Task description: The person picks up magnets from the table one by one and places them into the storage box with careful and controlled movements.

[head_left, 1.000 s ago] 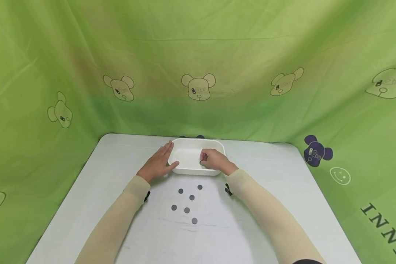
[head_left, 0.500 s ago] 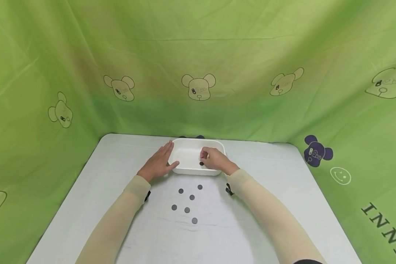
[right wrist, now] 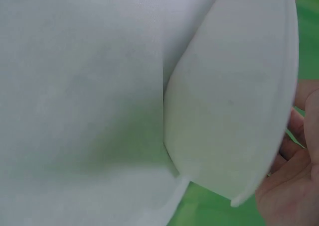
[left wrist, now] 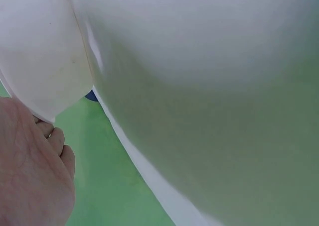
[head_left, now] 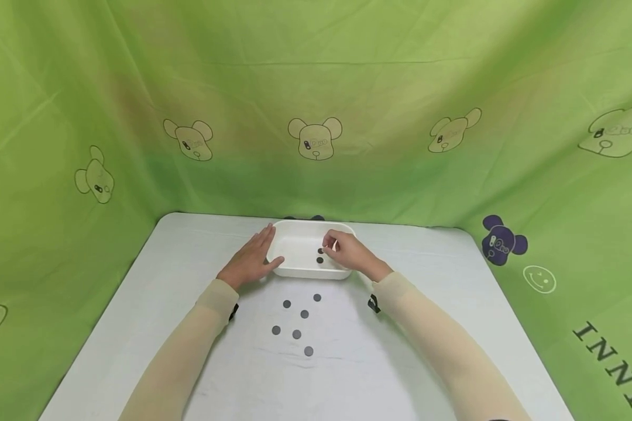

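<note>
A white rectangular tray (head_left: 308,273) stands near the far edge of the table. Along its left end lies my left hand (head_left: 250,260), with straight fingers and thumb spread against the rim. Over the right side of the tray hovers my right hand (head_left: 347,250), its thumb and fingers loosely bent and parted, with nothing seen between them. Two small dark discs lie inside the tray by the right fingertips: a nearer disc (head_left: 319,260) and a farther disc (head_left: 320,251), partly beside the thumb. Both wrist views show mainly the tray's outer wall (right wrist: 229,101) and part of each palm.
Several flat grey discs (head_left: 304,314) lie scattered on the white tabletop (head_left: 253,374) in front of the tray. Green printed cloth (head_left: 316,187) hangs behind the table and on both sides.
The right thumb and fingers have let go of a dark disc and drawn up and to the right. Two discs now show in the tray. The left hand has stayed at the rim.
</note>
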A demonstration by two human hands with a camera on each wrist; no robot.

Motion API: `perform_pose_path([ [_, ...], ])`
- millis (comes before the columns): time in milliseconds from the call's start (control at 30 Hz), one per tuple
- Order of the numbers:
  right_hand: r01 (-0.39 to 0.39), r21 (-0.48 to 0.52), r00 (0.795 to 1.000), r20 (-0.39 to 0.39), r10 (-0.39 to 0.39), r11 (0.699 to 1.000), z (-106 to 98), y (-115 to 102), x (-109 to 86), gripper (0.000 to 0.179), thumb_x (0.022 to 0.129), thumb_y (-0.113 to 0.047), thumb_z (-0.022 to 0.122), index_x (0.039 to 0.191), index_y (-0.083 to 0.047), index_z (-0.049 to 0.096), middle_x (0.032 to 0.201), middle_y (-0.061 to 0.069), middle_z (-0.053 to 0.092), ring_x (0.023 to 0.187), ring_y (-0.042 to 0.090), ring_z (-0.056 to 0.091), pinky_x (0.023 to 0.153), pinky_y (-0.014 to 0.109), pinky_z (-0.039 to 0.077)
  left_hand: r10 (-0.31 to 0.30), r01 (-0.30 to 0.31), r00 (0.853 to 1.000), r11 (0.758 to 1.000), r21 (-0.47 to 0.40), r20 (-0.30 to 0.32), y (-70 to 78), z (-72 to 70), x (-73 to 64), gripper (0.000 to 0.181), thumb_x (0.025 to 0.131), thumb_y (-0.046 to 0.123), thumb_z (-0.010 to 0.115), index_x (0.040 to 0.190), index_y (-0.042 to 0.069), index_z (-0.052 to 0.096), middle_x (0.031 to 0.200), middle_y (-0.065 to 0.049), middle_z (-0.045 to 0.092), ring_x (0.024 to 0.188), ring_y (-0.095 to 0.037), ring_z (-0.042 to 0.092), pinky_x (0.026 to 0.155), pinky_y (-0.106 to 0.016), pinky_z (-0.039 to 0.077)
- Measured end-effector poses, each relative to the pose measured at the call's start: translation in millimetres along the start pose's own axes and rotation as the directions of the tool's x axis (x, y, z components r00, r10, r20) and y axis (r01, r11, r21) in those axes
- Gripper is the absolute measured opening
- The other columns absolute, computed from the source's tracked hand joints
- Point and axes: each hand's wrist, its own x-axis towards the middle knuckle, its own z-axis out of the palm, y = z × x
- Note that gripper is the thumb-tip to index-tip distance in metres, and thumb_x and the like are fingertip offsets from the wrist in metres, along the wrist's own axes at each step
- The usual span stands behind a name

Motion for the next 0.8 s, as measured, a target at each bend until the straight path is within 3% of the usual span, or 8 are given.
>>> perform_pose_path([
  [433, 0.032, 0.007, 0.999, 0.008, -0.032, 0.999, -14.1, -10.6, -33.7, 0.009, 0.104, -0.018, 0.072, 0.107, -0.01, 0.068, 0.098, 0.0, 0.068, 0.08, 0.015, 0.058, 0.074, 0.032, 0.051, 0.0, 0.0, 1.0, 1.0, -0.001, 0.019, -0.6, 0.0, 1.2, 0.093, 0.111, 0.056, 0.046, 0.17, -0.001, 0.002, 0.18, -0.016, 0.0, 0.167, -0.029, 0.004, 0.134, -0.04, 0.007],
  [800, 0.092, 0.014, 0.996, 0.004, -0.092, 0.996, -14.9, -34.9, -64.1, 0.009, 0.103, -0.015, 0.074, 0.109, -0.011, 0.069, 0.102, -0.003, 0.069, 0.086, 0.013, 0.059, 0.077, 0.032, 0.052, -0.004, 0.004, 1.0, 1.0, -0.005, 0.001, 0.2, 0.6, 1.0, 0.093, 0.111, 0.056, 0.048, 0.17, 0.0, 0.004, 0.18, -0.016, 0.003, 0.166, -0.032, 0.008, 0.134, -0.04, 0.007],
])
